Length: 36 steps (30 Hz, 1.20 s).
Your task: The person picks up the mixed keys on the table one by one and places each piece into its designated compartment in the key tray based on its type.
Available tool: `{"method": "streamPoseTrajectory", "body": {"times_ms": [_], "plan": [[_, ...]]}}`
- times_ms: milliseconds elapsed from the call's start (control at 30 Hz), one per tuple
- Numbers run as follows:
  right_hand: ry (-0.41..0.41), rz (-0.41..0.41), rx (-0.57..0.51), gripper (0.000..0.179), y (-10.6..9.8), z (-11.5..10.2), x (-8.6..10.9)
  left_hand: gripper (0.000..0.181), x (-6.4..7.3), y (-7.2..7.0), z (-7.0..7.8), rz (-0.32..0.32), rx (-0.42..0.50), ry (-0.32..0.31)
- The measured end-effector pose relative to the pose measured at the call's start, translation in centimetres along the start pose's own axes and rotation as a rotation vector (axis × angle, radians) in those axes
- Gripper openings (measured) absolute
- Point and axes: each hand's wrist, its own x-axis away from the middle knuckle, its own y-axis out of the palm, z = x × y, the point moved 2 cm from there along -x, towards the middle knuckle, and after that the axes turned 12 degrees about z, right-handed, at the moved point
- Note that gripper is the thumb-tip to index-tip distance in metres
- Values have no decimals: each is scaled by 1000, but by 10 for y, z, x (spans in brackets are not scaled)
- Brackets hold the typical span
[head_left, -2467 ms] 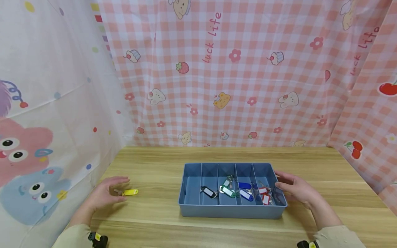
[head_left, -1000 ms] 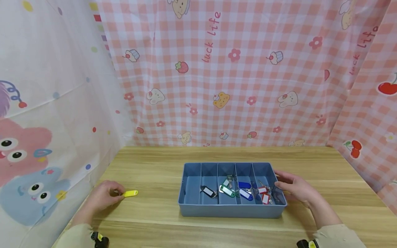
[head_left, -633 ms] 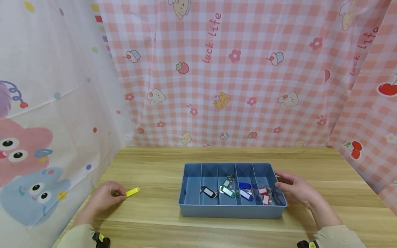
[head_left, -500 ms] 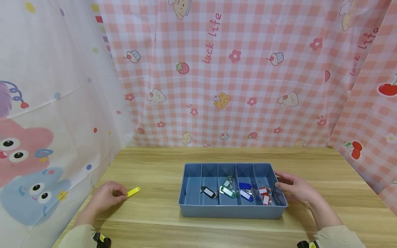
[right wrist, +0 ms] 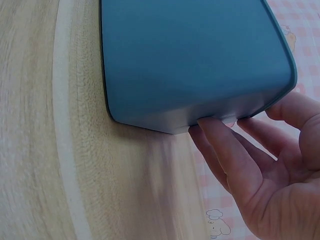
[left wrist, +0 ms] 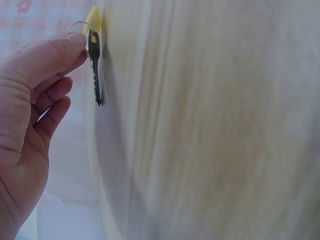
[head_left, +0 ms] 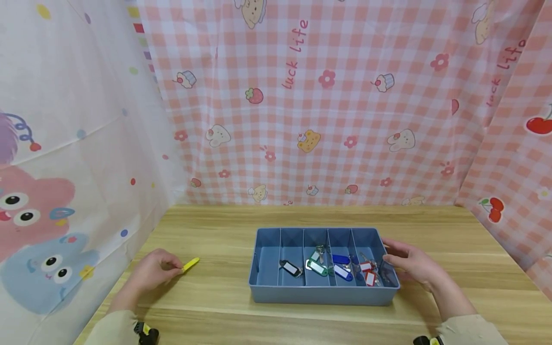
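Note:
Between thumb and fingers, my left hand [head_left: 154, 270] pinches the split ring of a yellow key tag [head_left: 191, 264] at the left of the table. The left wrist view shows a metal key [left wrist: 95, 67] hanging from the ring beside the tag. My right hand [head_left: 414, 261] holds the right end of a blue divided box [head_left: 323, 295], thumb over its rim and fingers against the outer end wall. Inside lie a black key tag [head_left: 291, 268], green key tags [head_left: 318, 267], blue key tags [head_left: 342, 272] and red key tags [head_left: 370, 278], with keys among them.
The box stands on a wooden table [head_left: 215, 306], and its leftmost compartment [head_left: 267, 268] shows a bare floor. A pink checked cloth [head_left: 327, 110] hangs behind the table. A white patterned cloth [head_left: 103, 158] borders its left side.
My left hand has closed on the ring of the yellow key tag and shifted slightly right with it. The tag has turned and now shows its edge. My right hand and the box stay put.

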Motion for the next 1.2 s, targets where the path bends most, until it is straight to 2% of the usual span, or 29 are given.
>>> {"method": "streamPoseTrajectory", "body": {"times_ms": [367,600,700,967,1200], "plan": [[2,-3,-1,65,0,1,0,15,-10,3,17,-13,41,8],[3,5,15,64,0,0,0,14,-18,7,25,-14,64,97],[9,4,11,64,0,-1,0,14,-22,10,27,-20,70,114],[-1,1,1,65,0,0,0,15,-33,15,38,-31,94,135],[10,0,11,65,0,0,1,17,-41,19,52,-6,131,132]]}}
